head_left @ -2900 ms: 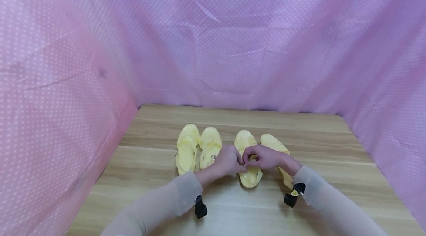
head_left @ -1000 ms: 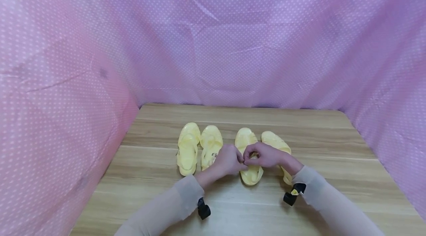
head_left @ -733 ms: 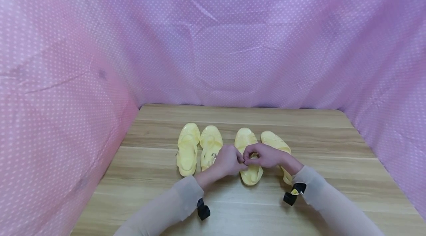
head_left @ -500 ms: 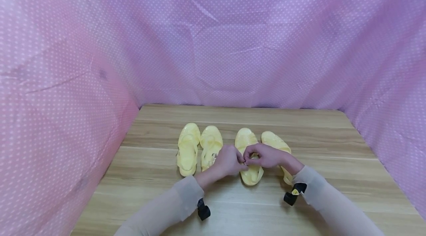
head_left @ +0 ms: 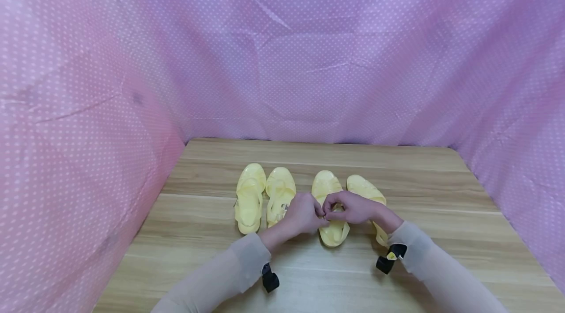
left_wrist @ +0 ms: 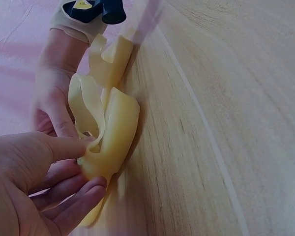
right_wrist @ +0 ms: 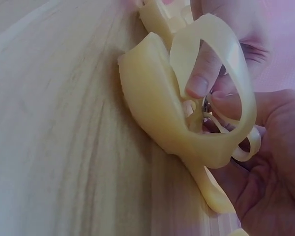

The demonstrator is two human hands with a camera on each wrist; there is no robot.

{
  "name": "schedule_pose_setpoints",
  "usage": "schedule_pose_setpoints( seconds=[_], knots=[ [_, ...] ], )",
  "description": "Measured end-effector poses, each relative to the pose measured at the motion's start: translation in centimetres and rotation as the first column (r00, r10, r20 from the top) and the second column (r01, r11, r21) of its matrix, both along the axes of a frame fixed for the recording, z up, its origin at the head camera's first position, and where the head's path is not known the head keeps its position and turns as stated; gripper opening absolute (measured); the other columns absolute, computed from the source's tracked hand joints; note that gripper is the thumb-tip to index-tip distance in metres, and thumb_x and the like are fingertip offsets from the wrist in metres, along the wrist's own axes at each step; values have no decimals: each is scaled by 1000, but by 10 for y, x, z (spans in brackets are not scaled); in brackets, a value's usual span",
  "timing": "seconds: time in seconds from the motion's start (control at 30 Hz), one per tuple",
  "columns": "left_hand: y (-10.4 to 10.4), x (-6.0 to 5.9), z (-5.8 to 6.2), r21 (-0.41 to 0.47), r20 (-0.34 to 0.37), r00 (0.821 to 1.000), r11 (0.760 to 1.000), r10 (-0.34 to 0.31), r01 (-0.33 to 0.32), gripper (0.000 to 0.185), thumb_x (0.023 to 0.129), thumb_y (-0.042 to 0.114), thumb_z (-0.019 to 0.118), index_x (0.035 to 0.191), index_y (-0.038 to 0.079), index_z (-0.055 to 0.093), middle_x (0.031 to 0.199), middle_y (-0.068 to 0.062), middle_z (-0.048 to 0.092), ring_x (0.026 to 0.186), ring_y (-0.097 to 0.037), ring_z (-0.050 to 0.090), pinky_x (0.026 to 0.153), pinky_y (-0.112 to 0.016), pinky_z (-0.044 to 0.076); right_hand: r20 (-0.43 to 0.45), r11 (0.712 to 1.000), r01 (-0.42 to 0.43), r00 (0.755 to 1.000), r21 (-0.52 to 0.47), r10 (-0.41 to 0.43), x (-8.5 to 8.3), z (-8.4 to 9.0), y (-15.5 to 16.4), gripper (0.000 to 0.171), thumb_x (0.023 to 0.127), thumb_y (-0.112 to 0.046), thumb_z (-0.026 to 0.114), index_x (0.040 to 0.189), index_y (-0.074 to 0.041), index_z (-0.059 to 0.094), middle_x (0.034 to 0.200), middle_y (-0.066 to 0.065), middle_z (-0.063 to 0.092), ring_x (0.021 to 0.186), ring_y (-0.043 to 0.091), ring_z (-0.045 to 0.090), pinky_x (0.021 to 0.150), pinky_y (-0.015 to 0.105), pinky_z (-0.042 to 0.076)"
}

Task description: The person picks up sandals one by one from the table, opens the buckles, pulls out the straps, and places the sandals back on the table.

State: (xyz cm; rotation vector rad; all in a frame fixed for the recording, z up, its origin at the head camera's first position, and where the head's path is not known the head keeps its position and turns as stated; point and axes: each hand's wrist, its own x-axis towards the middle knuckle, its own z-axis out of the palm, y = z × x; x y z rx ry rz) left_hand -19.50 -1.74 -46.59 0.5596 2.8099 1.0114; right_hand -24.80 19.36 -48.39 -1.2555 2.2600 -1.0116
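On yellow sandal [head_left: 325, 183]: left fingers [left_wrist: 69, 147], right fingers [right_wrist: 228, 104] pinch metal buckle [right_wrist: 205, 107].

Setting: curtained-off recording station; wider room type indeterminate. Evidence: pink, white-dotted sheeting [head_left: 309, 67] across the upper frame and down both sides; wood-grain tabletop [head_left: 331, 283] filling lower centre; black wrist cameras [head_left: 270, 280] at both sleeves [head_left: 225, 269], bottom of frame.

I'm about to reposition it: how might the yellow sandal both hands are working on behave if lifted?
The sandal's thin, looped strap looks likely to flex. Its glossy surface may be slippery. Lying sole-down on the table, it probably won't roll.
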Motion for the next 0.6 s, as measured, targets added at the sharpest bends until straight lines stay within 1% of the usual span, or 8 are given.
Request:
schedule_pose_setpoints(
  seconds=[0.1, 0.2, 0.37, 0.6],
  knots=[
    [0, -1, -1, -6, -5, 1000, 1000, 0, 0, 15, 78, 20, 95, 70, 14, 84, 59, 7, 73, 53, 3, 48, 53, -14, 39, 3, 1000, 1, 1000, 4, -1, 1, 2, 0, 7, 103, -13, 68, 97, -14, 70, 98, -6, 74, 100, 4, 68, 93, 34, 59],
    [-1, -1, -2, -1, -11, 1000, 1000, -7, 7, 16, 78, 21, 95, 68, 15, 84, 56, 8, 71, 51, 4, 46, 51, -14, 37, 4, 1000, 10, 1000, -3, -10, 1, 3, -2, 7, 102, -12, 70, 96, -15, 71, 97, -5, 75, 100, 5, 69, 94, 34, 60],
    [-1, -2, -3, 19, -18, 1000, 1000, -17, 18, 15, 78, 20, 95, 68, 14, 84, 57, 8, 72, 49, 5, 45, 50, -13, 36, 8, 1000, 25, 1000, -12, -25, 1, 0, -1, 6, 100, -13, 72, 95, -17, 73, 97, -7, 76, 100, 6, 71, 95, 33, 60],
    [-3, -1, -2, 24, -25, 999, 1000, -20, 20, 21, 79, 21, 94, 63, 15, 82, 53, 8, 69, 47, 6, 42, 48, -13, 33, 1, 999, -1, 1000, -34, 1, 1, -1, 0, 8, 102, -15, 70, 95, -17, 69, 98, -7, 74, 101, 6, 69, 94, 33, 58]
  ],
)
